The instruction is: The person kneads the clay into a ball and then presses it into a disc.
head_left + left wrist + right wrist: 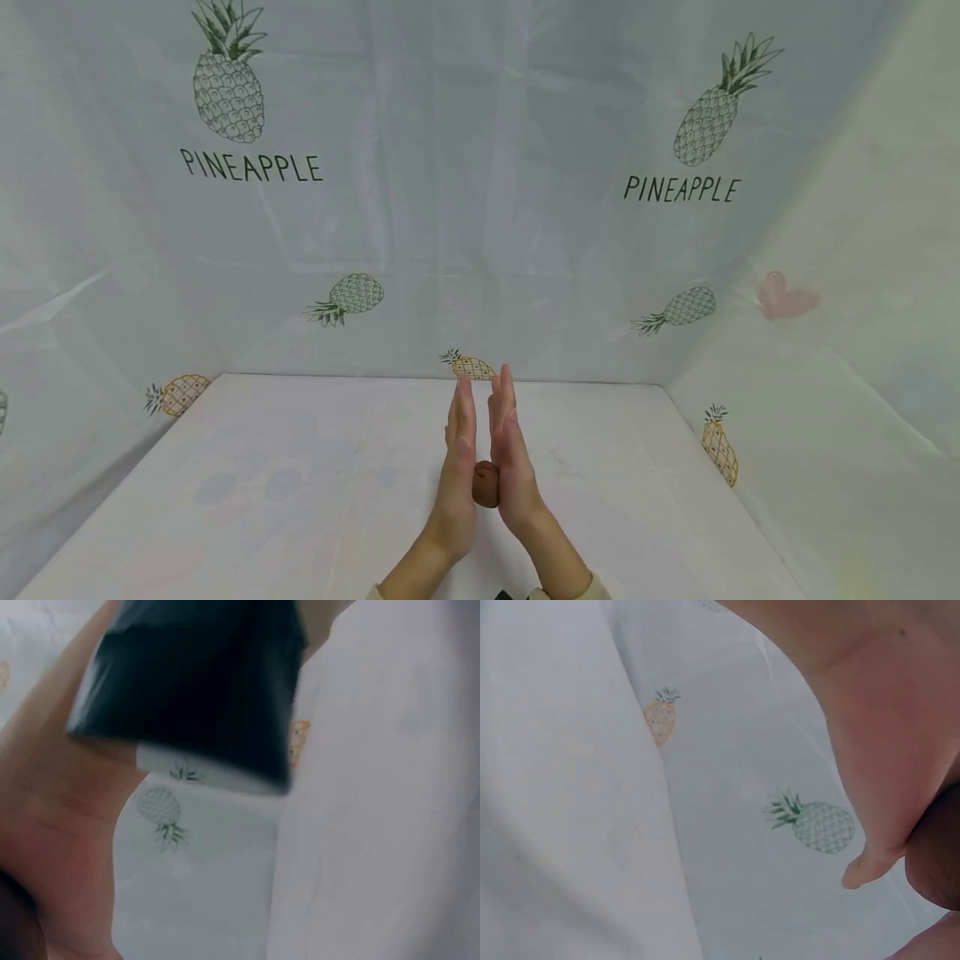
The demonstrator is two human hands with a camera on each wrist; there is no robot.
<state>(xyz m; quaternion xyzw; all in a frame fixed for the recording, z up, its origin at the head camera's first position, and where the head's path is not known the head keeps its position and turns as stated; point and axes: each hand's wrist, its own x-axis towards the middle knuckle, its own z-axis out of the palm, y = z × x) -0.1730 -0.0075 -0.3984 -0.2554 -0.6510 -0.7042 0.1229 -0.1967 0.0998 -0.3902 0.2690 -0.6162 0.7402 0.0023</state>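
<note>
Brown ball [486, 485]: likely light, soft; best held by its sides. Left hand [459, 471], right hand [514, 467]: straight-fingered, palms pressing it.

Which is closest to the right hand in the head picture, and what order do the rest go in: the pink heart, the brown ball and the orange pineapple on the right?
In the head view, from the right hand:
1. Brown ball: right against it, on its left.
2. Orange pineapple: off to the right.
3. Pink heart: farther right and higher up.
</note>
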